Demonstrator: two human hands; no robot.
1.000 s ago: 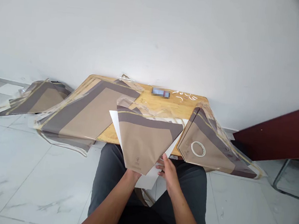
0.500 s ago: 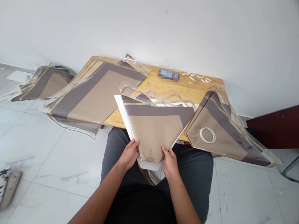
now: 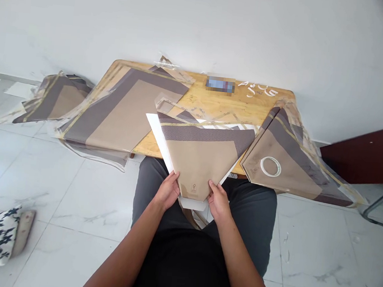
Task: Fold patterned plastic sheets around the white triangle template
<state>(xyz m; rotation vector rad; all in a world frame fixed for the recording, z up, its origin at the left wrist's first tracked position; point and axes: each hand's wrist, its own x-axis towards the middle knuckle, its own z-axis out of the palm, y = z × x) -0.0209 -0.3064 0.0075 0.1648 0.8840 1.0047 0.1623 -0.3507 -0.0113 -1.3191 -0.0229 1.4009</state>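
In front of my lap I hold a tapered brown sleeve [image 3: 198, 162] with a dark band and a clear patterned top edge. A white card [image 3: 156, 133] shows past its left side and below its narrow bottom end. My left hand [image 3: 168, 190] pinches the lower left edge, thumb on the front. Gripping the lower right edge is my right hand [image 3: 219, 200], its thumb also on the front face. The fingers behind the sleeve are hidden. Its wide upper end lies over the near part of the wooden table [image 3: 229, 106].
Larger stacks of matching sleeves [image 3: 119, 113] lie at the left and sleeves [image 3: 280, 143] at the right, overhanging the table edge. A tape roll [image 3: 270, 166] rests on the right stack. White strips [image 3: 262, 90] and a blurred item [image 3: 220, 85] are at the back.
The view has tilted slightly, so the table and stacks appear higher. Both hands keep their grip on the sleeve, whose upper right corner appears slightly farther right.
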